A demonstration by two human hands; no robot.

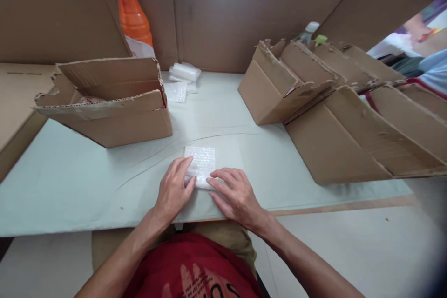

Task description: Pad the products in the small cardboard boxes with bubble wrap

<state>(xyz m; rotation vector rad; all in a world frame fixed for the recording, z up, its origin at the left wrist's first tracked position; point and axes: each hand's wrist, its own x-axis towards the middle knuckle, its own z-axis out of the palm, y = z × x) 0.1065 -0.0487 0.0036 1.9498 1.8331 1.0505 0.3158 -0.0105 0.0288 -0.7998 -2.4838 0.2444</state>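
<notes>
A small sheet of clear bubble wrap (200,160) lies flat near the table's front edge, its near part folded over. My left hand (175,186) grips its left side, fingertips on top and thumb at the fold. On the opposite side, the fingers of my right hand (234,192) hold the folded near edge, the thumb lower down. Whether anything lies inside the fold cannot be made out.
An open cardboard box (136,123) stands on the left, with more bubble wrap pieces (184,72) beside it. Behind is an orange bottle (134,18). Several open boxes (335,135) fill the right side. Another person's hand (415,28) shows at far right.
</notes>
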